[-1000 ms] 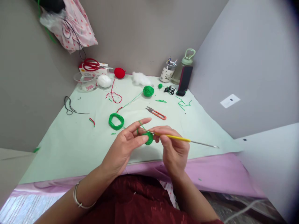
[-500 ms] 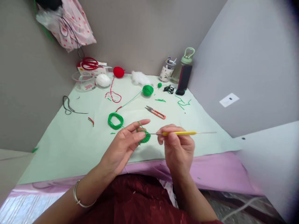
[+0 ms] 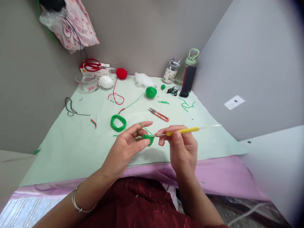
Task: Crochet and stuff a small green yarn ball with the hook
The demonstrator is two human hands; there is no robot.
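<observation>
Between thumb and fingers, my left hand (image 3: pixel 129 144) pinches a small green crochet piece (image 3: pixel 149 140), with green yarn looped over its raised index finger. My right hand (image 3: pixel 181 147) grips a crochet hook (image 3: pixel 182 131) by its yellow handle. The hook's metal tip reaches the top edge of the crochet piece, and a strand runs from the left index finger down to it. Just beyond my left hand lies a wound ring of green yarn (image 3: pixel 111 123). Part of the crochet piece is hidden by my left fingers.
Orange thread snips (image 3: pixel 159 115) lie beyond my hands. Farther back are a green yarn ball (image 3: pixel 151 92), a red yarn ball (image 3: pixel 122 73), white stuffing (image 3: pixel 143 79), a white ball (image 3: pixel 105 82), a clear tub (image 3: pixel 86 85), red scissors (image 3: pixel 93 65), a pen cup (image 3: pixel 169 74) and a bottle (image 3: pixel 192 60).
The hook has tilted, its handle end rising and its tip shifting right to the piece's edge. My left thumb has moved lower, and the crochet piece has turned. The view has shifted slightly.
</observation>
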